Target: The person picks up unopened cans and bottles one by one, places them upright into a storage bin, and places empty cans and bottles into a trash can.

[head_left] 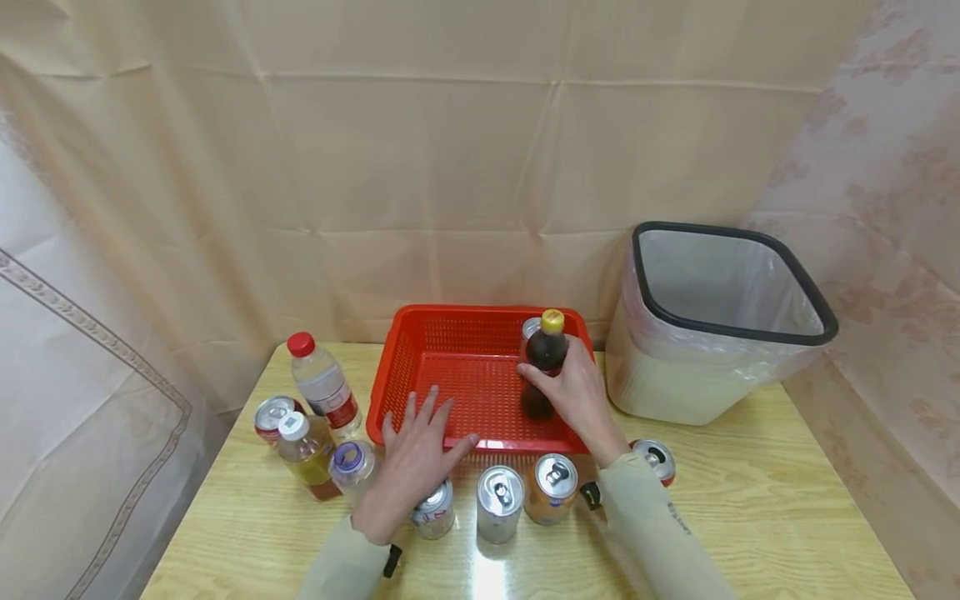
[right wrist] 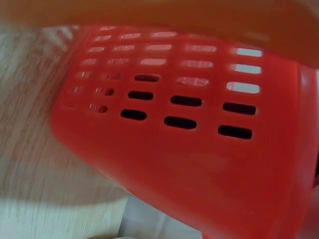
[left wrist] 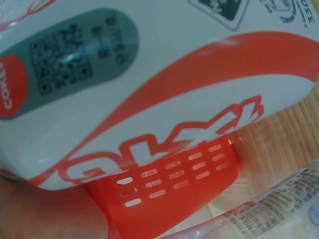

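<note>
My right hand grips a bottle of dark drink with a yellow cap, upright at the right end of the red plastic basket. Whether its base touches the basket floor I cannot tell. Behind the bottle, a can is partly hidden. Fingers spread, my left hand lies over the basket's near left rim and holds nothing. Below that hand stands a white and red can, which fills much of the left wrist view. A clear bottle with a purple cap is beside my left wrist.
A silver can, an orange can and a red can line the basket's near side. Left stand a red-capped bottle, a white-capped bottle and another can. A lined bin stands right.
</note>
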The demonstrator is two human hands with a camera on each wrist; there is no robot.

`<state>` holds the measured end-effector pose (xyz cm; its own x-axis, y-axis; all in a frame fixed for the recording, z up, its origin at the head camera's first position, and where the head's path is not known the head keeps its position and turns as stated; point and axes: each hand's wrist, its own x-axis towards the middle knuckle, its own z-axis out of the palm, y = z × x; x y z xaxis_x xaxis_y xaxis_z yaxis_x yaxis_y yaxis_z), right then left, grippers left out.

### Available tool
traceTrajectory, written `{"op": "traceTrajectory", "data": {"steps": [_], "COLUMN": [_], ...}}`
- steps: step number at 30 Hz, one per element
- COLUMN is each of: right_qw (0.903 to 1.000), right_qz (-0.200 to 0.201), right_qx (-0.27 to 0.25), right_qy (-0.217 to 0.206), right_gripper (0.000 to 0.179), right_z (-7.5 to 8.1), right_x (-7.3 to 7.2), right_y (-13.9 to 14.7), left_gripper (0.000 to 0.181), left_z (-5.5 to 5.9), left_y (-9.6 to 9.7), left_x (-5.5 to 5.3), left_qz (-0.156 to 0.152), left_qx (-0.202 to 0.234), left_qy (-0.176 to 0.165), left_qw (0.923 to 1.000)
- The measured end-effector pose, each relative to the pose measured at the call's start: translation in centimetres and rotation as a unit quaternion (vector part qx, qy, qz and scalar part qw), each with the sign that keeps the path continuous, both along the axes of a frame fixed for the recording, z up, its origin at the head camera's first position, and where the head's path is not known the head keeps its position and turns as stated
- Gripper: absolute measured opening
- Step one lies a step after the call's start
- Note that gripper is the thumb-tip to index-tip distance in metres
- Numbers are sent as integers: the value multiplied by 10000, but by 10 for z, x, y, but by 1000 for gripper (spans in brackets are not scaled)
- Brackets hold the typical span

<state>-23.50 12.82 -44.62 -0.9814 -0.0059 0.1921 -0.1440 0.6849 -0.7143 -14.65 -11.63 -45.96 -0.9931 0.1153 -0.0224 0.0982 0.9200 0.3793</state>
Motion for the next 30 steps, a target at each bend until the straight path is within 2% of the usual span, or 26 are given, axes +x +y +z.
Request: {"op": "traceTrajectory", "data": {"steps": [3,6,10,14,18,20,23,27,30], "right_qw": [10000,9999,9966,9824,9606,9474,9331,9262,9224], "right_qz": [-20,-60,118,418,646,757,875,1025,1118], "right_qx": [10,133,679,1555,2480,2919,3373,3601,3694], "right_qy": [-60,13,448,943,1079,1072,889,438,139], "right_gripper": [94,99,85,73,78,83,88,90,92], "right_z": [0,1,4,6,8,7,7,7,6], "right_x": [3,12,32,48,56,57,57,55,54], "right_y": [1,5,16,29,38,42,46,51,55], "left_gripper": [80,81,81,79,80,80,79,75,70], "left_z": [0,-1,-1,3,14,22,35,51,59], "left_y": [-1,-2,-3,-5,-6,-7,-7,-9,-14], "left_x": [0,1,4,8,11,13,17,25,30], "left_qz": [32,47,48,4,-66,-80,-97,-98,-113], "left_qx": [21,15,-63,-108,-129,-148,-79,262,531], "left_qy": [11,46,132,321,465,533,698,975,1428], "left_qw": [10000,10000,9999,9994,9988,9984,9975,9948,9883]}}
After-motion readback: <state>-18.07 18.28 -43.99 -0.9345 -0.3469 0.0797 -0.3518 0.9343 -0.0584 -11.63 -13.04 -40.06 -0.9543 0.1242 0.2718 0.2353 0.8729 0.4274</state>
